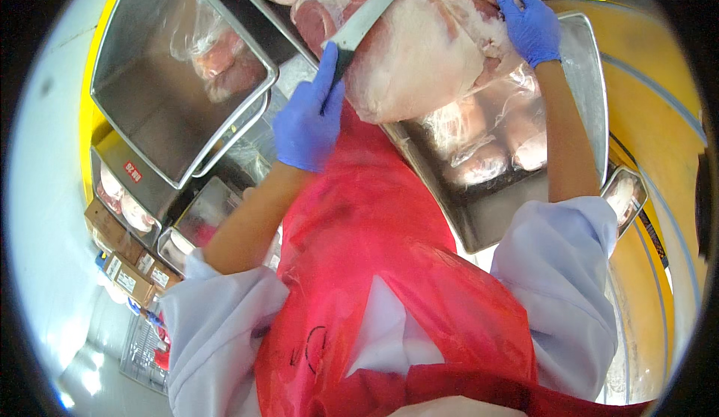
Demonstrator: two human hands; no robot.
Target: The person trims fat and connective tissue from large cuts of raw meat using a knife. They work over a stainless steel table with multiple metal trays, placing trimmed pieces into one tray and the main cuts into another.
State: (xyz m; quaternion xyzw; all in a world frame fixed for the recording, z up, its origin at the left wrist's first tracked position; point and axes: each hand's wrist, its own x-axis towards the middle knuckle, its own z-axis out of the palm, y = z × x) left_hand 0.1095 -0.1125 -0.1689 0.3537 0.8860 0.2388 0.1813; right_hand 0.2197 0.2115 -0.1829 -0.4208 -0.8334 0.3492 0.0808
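On the left, a steel tub stands with some bagged meat in it. Next along, the left hand, gloved in blue, is closed around the dark handle of a knife, index finger stretched along it. The blade points far and right across the big pale joint; whether its edge has bitten in, I can't tell from here. I'd call this a cutting or trimming step, and the next move seems to call for a controlled stroke with the other hand clear of the edge.

The joint lies between the two hands, right of the left one and overhanging the near right tub, where wrapped pieces sit. Farthest right, the right hand has its fingers partly spread at the meat's far right side; its grip is unclear.
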